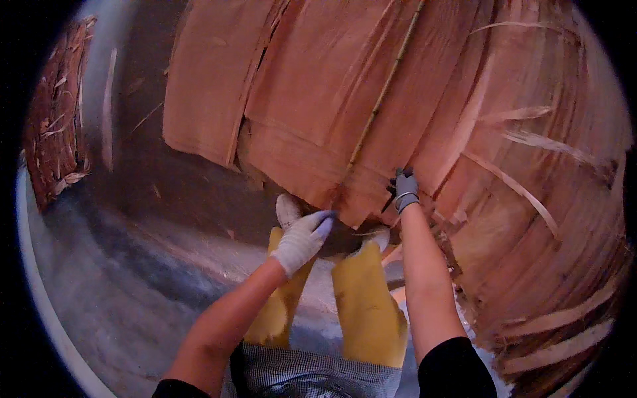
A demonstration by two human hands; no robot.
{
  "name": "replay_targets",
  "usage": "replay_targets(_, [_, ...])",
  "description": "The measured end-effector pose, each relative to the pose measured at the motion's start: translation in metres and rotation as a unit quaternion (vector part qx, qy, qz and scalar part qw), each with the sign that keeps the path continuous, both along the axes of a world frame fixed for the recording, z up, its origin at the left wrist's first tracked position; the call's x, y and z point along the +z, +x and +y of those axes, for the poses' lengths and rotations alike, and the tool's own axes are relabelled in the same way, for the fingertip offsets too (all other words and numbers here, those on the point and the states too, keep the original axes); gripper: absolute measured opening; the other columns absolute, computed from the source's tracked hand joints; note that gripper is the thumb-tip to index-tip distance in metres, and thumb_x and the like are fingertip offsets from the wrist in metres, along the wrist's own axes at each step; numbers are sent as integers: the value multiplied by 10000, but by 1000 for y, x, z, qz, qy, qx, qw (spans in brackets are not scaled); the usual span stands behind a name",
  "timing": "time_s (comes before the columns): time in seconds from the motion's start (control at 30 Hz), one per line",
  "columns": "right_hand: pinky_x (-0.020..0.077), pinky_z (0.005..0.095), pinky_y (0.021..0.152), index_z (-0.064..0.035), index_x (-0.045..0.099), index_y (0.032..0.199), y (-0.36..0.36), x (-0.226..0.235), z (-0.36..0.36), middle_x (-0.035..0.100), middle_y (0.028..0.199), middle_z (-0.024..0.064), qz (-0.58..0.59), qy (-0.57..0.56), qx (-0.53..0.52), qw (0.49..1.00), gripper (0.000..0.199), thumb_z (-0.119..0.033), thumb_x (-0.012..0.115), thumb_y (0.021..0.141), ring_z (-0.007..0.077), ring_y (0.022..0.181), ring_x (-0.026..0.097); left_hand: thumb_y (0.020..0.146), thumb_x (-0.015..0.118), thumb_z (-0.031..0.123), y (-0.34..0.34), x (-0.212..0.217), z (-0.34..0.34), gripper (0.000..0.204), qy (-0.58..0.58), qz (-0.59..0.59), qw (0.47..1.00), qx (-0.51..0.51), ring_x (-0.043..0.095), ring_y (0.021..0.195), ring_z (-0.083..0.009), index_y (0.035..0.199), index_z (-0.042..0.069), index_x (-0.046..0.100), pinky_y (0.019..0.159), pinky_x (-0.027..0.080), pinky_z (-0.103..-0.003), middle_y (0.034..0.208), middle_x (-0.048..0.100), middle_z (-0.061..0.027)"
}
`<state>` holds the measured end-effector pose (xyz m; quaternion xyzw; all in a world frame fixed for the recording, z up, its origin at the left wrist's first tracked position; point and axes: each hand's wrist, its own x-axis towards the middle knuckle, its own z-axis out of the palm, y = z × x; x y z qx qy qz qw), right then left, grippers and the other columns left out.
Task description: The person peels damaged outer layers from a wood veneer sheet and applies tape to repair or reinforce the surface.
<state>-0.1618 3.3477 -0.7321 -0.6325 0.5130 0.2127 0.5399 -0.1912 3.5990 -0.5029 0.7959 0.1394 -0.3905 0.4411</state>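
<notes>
Thin reddish-brown wood veneer sheets (pixel 298 99) lie in a broad overlapping stack in front of me. A long thin greenish stick (pixel 381 99) runs lengthwise over them, its near end close to the front edge. My left hand (pixel 303 241), in a white glove with bluish fingertips, is at that front edge, fingers drawn together; anything between them is too small to make out. My right hand (pixel 405 190), gloved in grey, is closed at the sheets' edge farther right. A small dark thing (pixel 390 199) shows beside its fingers; its kind is unclear.
On the right rises a large pile of veneer (pixel 551 199) with loose pale strips (pixel 521 189) sticking out. Another veneer stack (pixel 60 119) stands at far left. My shoes and yellow-covered legs (pixel 368 298) are just below the sheets, on a grey floor (pixel 133 278).
</notes>
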Motion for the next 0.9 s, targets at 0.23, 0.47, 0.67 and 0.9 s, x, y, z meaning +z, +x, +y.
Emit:
replay_targets(0.23, [442,324,536,-36,618,814,16,31,62,606,662,39,-207,-41,98,973,197,-230,586,808,215,569,566,859,517,293,92,-76,-51,395,-91,-62,992,60,536,1057,-302,1173,53,535,911,390,-359,1100,588,-173])
replay_targets(0.47, [477,293,697,-102,596,965,-21,54,126,595,940,25,-60,331,56,940,173,-222,524,863,146,788,554,797,553,366,146,-149,-15,410,86,-83,992,-51,583,929,-359,1018,26,613,820,450,-420,965,632,-186])
replay_targets(0.67, [444,343,853,-62,601,1068,-84,-50,214,618,1063,116,-60,143,448,881,271,-181,517,840,242,977,572,813,607,242,157,-188,97,265,-106,-11,984,142,556,720,-124,963,27,645,674,460,-286,796,642,-33])
replay_targets(0.9, [442,378,818,-42,557,1066,-58,127,168,607,971,137,-193,-101,242,946,259,-67,519,811,296,909,572,831,589,202,150,-127,84,217,-84,-102,991,15,555,737,-116,977,53,648,690,459,-308,822,648,-37])
